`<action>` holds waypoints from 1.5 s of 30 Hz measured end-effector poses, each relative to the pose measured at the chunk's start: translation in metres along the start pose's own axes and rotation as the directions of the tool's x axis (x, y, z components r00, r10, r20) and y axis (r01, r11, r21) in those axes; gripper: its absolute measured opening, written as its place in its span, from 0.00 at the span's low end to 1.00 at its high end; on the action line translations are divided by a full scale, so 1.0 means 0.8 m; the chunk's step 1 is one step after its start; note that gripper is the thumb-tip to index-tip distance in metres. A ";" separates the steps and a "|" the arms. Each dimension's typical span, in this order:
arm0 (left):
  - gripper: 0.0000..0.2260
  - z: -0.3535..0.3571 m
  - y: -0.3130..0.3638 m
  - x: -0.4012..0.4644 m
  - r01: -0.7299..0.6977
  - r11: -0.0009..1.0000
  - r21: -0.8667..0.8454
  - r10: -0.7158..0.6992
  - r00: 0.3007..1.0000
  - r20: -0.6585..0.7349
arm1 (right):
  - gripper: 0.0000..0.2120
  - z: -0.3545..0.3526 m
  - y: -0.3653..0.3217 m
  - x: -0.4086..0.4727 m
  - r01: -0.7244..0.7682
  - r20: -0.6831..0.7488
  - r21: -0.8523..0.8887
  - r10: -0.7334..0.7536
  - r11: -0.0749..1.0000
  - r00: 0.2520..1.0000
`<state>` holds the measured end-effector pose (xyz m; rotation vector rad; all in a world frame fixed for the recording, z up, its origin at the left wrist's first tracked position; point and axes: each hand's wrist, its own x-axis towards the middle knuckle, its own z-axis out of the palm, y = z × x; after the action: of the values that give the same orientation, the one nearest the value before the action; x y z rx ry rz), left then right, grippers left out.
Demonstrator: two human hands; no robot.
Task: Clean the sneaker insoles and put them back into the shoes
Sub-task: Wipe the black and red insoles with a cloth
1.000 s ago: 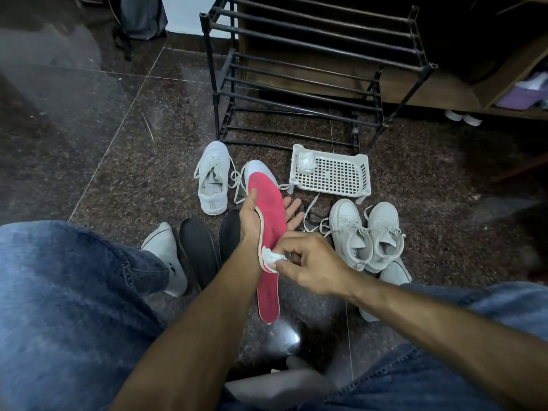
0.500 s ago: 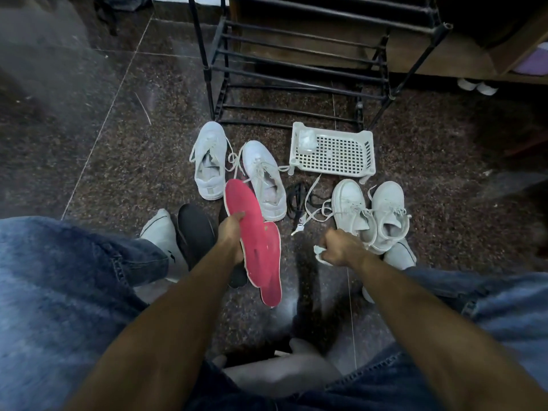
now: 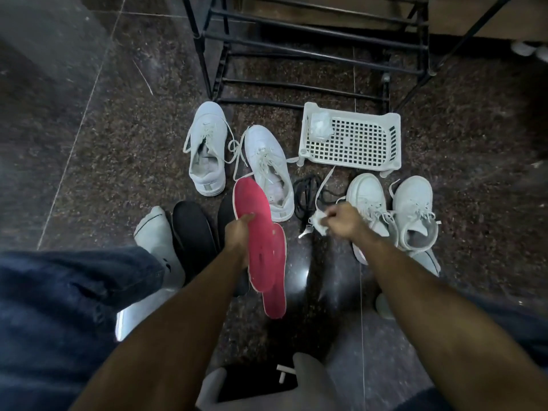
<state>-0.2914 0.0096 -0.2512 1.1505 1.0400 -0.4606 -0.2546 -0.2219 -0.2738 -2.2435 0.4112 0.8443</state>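
Our left hand (image 3: 237,235) grips a red insole (image 3: 255,229) above a second one (image 3: 275,289); our right hand (image 3: 341,222) pinches a white wipe (image 3: 319,222). White sneakers (image 3: 267,161) sit at twelve o'clock on speckled floor (image 3: 124,137) (glossy), before a black rack (image 3: 296,54).

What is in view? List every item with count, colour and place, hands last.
red insoles: two, overlapping; upper one held, lower one on the floor.
black insoles: two, left of the red ones.
white sneakers: four; two centre, two right.
white basket: one, before the rack, a clear packet in its corner.
black laces: one bundle, between the pairs.
black rack: one, top.
white wipe: one, in the right hand.
left hand: grips the upper red insole.
right hand: pinches the wipe.
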 end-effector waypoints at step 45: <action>0.21 0.029 -0.001 0.027 -0.009 0.994 -0.108 0.023 0.992 0.126 | 0.27 0.106 -0.033 -0.035 0.288 -0.115 0.416 -0.264 0.863 0.958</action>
<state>-0.2714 -0.0076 -0.2688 1.0200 0.9332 -0.4541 -0.3003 -0.1418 -0.2885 -1.8558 0.2588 0.4847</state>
